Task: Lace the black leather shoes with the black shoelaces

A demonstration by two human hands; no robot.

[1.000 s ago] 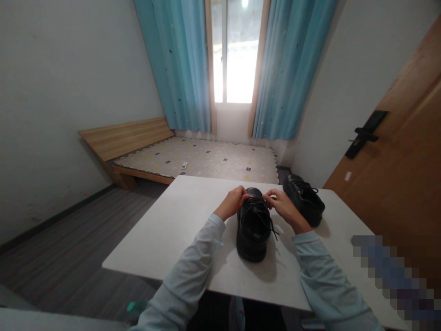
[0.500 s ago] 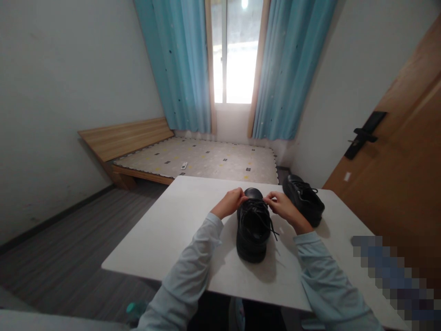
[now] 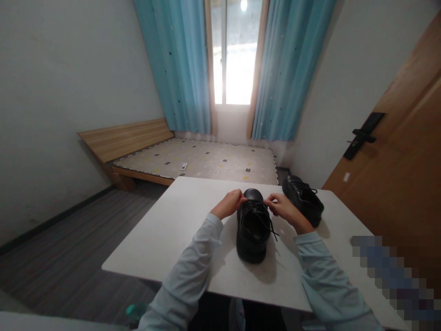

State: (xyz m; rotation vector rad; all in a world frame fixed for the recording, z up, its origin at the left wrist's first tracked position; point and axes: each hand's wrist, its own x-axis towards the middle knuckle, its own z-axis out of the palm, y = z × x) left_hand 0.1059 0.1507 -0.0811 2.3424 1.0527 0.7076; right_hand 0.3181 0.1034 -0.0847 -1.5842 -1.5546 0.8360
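A black lace-up shoe [image 3: 252, 246] stands upright on the white table [image 3: 155, 234], its toe pointing away from me and its opening facing me. My left hand [image 3: 231, 204] is closed in a pinch at the left edge of the lacing, near the toe. On the opposite edge, my right hand [image 3: 281, 208] pinches the black shoelace [image 3: 258, 205] between thumb and fingers. The exact bit of lace in each pinch is too small to make out. Loose lace ends hang over the shoe's right side. Beyond my right hand sits a second black shoe [image 3: 303, 200], laces tied.
Behind the table is a bed [image 3: 206, 158] with a small white remote-like object [image 3: 184, 166] on it. A wooden door [image 3: 396, 151] stands at the right. A blurred patch [image 3: 389, 276] covers the table's right edge. Something teal [image 3: 132, 310] shows low at the left.
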